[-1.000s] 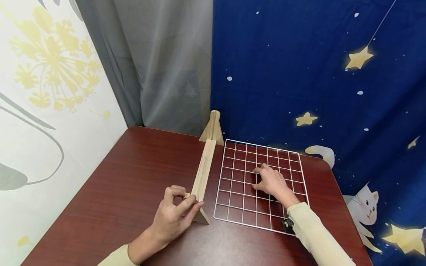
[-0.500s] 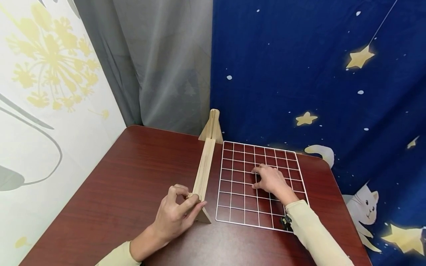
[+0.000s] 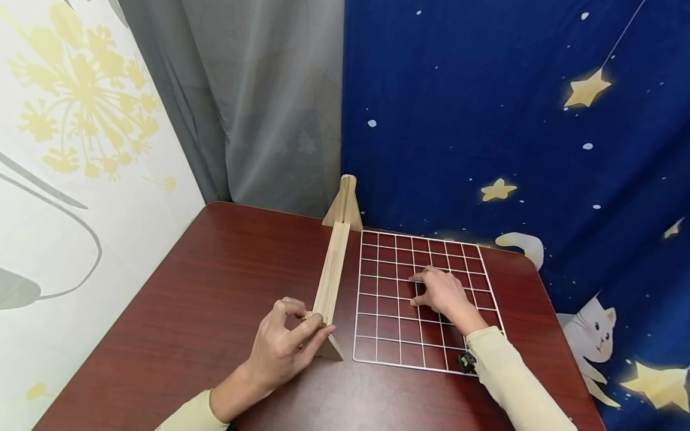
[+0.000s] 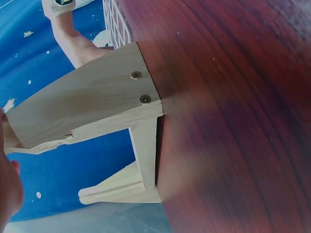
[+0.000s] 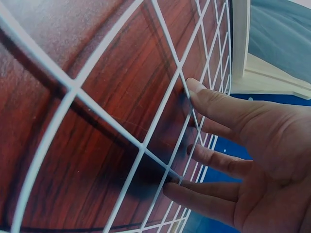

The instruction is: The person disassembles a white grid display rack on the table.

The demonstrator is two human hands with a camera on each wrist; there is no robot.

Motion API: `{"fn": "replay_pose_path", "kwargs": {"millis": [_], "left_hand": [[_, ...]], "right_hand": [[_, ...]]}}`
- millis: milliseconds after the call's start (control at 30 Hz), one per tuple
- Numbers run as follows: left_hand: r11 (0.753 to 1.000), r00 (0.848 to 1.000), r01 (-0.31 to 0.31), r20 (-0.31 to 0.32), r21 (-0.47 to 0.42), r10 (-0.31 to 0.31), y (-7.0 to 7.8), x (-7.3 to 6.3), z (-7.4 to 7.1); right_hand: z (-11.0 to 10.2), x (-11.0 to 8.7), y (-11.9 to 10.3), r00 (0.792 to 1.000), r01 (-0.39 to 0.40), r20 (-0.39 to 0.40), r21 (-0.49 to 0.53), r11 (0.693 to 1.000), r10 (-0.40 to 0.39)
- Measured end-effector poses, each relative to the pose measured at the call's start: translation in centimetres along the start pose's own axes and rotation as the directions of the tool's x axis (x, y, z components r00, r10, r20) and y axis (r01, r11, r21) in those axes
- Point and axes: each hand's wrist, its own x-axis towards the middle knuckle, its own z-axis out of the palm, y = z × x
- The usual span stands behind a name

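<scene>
A pale wooden stand (image 3: 332,269), with upright tapered ends joined by a low rail, stands on the table. My left hand (image 3: 283,344) grips the top of its near end; the left wrist view shows that wooden end panel (image 4: 87,99) with two screws, and only part of the hand at the edge. Flat on the table to the right of the stand lies a white wire grid panel (image 3: 399,317). My right hand (image 3: 442,293) rests on its middle with fingers spread. In the right wrist view, the thumb and fingertips (image 5: 194,87) touch the wires, with some fingertips reaching into the grid openings.
The dark red-brown table (image 3: 215,287) ends at a grey curtain (image 3: 280,120) and a blue star-patterned curtain (image 3: 431,120) behind. A white patterned cloth (image 3: 97,209) hangs along the left. A small black device (image 3: 466,361) sits at my right wrist.
The grid panel has turned slightly under my right hand, its near left corner shifting right and toward me, its far left corner coming closer to the stand. My left hand keeps its grip.
</scene>
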Motion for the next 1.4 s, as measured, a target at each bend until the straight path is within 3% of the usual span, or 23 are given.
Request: {"fn": "replay_pose_path", "kwargs": {"millis": [267, 933, 1133, 1267, 1400], "left_hand": [[1.0, 1.0, 0.0, -0.003, 0.003, 0.0, 0.1, 0.0, 0.0], [0.999, 0.999, -0.027, -0.016, 0.035, 0.028, -0.2, 0.1, -0.3], [0.998, 0.999, -0.025, -0.02, 0.058, 0.026, -0.3, 0.2, -0.7], [1.0, 0.999, -0.013, -0.035, -0.028, 0.012, -1.0, 0.2, -0.9], [0.979, 0.999, 0.037, -0.025, -0.201, -0.043, -2.3, 0.2, -0.7]], "right_hand": [[-0.1, -0.2, 0.0, 1.0, -0.008, -0.001, 0.013, 1.0, 0.008], [0.1, -0.6, -0.6, 0.993, -0.113, 0.025, 0.036, 0.993, 0.112], [0.0, -0.5, -1.0, 0.996, -0.092, 0.026, 0.023, 0.996, 0.091], [0.0, -0.5, -0.8, 0.998, -0.043, 0.038, 0.01, 0.999, 0.042], [0.4, -1.2, 0.1, 0.999, 0.028, 0.041, 0.059, 0.998, -0.031]]}}
